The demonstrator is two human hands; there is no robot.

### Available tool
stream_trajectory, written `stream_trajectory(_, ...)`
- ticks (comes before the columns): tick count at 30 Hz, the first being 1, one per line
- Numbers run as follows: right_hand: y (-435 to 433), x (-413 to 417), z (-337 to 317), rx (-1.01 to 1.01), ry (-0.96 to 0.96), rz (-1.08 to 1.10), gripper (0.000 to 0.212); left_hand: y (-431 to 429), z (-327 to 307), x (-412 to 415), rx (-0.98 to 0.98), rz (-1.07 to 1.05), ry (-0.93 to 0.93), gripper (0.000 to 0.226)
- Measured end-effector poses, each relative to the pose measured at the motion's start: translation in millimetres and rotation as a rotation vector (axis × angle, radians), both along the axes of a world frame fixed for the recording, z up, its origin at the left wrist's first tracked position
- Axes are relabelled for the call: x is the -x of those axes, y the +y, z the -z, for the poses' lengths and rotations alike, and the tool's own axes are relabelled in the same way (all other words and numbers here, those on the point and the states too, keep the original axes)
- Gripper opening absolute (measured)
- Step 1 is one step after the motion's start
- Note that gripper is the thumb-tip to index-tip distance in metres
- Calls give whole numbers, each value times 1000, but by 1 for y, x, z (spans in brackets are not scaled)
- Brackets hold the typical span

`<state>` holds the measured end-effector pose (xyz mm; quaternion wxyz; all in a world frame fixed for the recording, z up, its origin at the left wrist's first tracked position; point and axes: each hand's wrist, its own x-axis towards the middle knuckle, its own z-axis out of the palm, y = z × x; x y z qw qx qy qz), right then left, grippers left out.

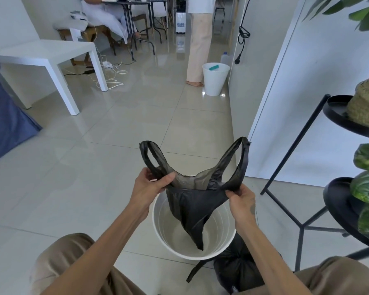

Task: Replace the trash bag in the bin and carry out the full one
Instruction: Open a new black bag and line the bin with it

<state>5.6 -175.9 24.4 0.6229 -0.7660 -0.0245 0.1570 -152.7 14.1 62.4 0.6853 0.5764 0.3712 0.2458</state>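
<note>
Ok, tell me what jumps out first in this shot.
Dead centre, both hands, left hand and right hand, stretch open an empty black bag above the white bin. A tied full black bag sits on the floor by the bin's right side.

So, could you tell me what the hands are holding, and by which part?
Both hold the empty bag by its mouth edge, near the handles: left hand on one side, right hand on the other, above the bin.

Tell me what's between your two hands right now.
Head view: the thin black plastic bag's opened mouth spans left hand to right hand.
</note>
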Motion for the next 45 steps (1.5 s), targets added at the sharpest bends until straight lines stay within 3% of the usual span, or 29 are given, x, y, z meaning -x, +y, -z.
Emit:
stream_trajectory(2, -4, -4, 0, 5, 2, -20, 28, 9, -3, 6, -42, 108, -21, 96)
stream_trajectory(4, -10, -8, -1, -14, 5, -42, 31, 21, -6, 7, -81, 276, 73, 125)
stream_trajectory(7, -13, -13, -3, -29, 7, -66, 36, 43, -4, -7, -121, 452, 223, 145)
stream_trajectory(12, -13, -17, -9, -18, 8, -123, 37, 44, 8, -43, -108, 522, 273, 135)
stream_trajectory(19, -23, -36, -8, 27, -16, -117, 33, 42, 20, -43, -454, 582, 527, 48)
stream_trajectory(21, -21, -35, -10, 39, -13, -164, 35, 41, 20, -42, -419, 539, 482, 62)
stream_trajectory(23, -20, -34, -14, 41, -6, -217, 36, 39, 12, -49, -354, 472, 374, 94)
stream_trajectory(28, -35, -41, -13, 56, 18, -246, 34, 35, 1, -77, -268, 642, 356, 126)
stream_trajectory(31, -42, -46, -13, 61, 3, -224, 33, 36, 8, -85, -142, 618, 381, 126)
stream_trajectory(37, -42, -52, -1, 63, 2, -236, 32, 28, 25, -96, -175, 698, 450, 96)
stream_trajectory(42, -46, -49, 6, 48, 53, -282, 32, 30, 27, -112, 75, 461, 145, 109)
stream_trajectory(45, -55, -50, 7, 24, 54, -300, 29, 29, 29, -124, 117, 472, 167, 128)
